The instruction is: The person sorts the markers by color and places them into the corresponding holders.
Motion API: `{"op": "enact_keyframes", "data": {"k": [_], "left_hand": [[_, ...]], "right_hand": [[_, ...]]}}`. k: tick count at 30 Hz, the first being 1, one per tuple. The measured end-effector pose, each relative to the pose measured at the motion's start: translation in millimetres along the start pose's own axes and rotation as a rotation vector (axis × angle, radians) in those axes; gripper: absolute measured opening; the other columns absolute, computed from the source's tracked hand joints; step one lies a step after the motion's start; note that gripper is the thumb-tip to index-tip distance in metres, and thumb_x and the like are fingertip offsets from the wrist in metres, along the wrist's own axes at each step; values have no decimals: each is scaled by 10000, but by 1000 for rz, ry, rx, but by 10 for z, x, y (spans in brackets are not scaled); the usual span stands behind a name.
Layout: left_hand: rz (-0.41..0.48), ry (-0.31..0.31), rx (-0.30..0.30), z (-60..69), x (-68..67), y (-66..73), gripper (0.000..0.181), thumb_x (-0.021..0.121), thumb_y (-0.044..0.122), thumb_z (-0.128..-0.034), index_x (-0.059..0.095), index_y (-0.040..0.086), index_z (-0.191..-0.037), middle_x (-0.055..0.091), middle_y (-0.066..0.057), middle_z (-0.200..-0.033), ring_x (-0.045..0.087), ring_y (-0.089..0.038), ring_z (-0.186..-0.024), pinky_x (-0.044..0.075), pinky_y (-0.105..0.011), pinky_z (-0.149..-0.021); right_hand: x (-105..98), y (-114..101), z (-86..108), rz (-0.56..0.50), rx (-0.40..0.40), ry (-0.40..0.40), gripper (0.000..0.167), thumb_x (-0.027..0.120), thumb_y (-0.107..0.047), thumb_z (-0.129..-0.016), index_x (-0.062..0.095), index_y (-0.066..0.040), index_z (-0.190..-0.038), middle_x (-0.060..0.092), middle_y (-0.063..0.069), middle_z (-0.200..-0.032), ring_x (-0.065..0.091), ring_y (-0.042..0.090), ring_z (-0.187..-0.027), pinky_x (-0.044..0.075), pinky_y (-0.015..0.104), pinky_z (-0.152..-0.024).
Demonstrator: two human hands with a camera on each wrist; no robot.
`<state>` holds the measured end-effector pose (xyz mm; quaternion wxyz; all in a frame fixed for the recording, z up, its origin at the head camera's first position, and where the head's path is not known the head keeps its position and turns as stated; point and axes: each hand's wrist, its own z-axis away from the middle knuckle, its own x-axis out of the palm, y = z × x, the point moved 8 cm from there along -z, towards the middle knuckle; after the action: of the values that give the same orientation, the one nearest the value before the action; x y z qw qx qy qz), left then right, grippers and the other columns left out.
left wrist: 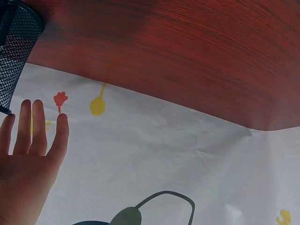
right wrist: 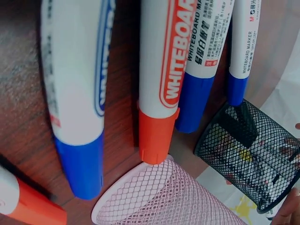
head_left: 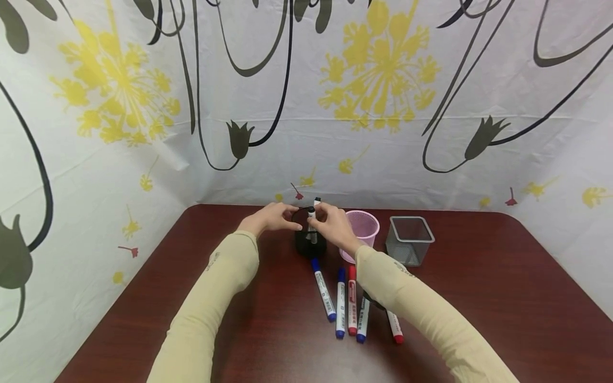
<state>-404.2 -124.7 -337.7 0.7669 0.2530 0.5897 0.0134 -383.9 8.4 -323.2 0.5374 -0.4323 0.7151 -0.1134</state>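
A black mesh pen cup [head_left: 306, 248] stands near the back of the table. My left hand [head_left: 272, 218] rests at its left rim; in the left wrist view, the left hand's [left wrist: 30, 159] fingers are straight and spread beside the cup [left wrist: 16, 44]. With thumb and fingers, my right hand [head_left: 333, 227] pinches a black-capped marker [head_left: 312, 214], which stands upright with its lower part inside the cup. A second black-capped marker [head_left: 317, 201] shows just behind it. In the right wrist view only the fingertips appear, by the black cup [right wrist: 251, 154].
Right of the black cup stand a pink mesh cup [head_left: 362, 226] and a square grey mesh holder [head_left: 409, 247]. Several whiteboard markers lie in front, among them a blue-capped one [head_left: 324, 290] and a red-capped one [head_left: 352, 300]. A patterned cloth [head_left: 297, 96] hangs behind the table.
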Motion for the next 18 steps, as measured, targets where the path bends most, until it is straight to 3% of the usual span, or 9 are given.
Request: {"op": "enact_keyframes", "data": {"k": [9,18], "left_hand": [[-21,9,11,-2,-2,3,641,627,407,-793,413,123,-1326,517,-121,-1185,459,-226,-1097,367,-363,-886],[-27,21,33,0,-5,13,638,626,399,-796,417,107,-1323,529,-122,-1172,466,-229,-1092,355,-359,-897]], "right_hand": [[-185,-44,19,-53,-35,5,297,634,-196,-807,607,-52,-1065,634,19,-875,554,130,-698,439,302,-631],[-525,-25,79,4,-77,-6,292,610,-256,-830,605,-99,-1076,624,31,-982,575,167,-759,443,331,-656]]}}
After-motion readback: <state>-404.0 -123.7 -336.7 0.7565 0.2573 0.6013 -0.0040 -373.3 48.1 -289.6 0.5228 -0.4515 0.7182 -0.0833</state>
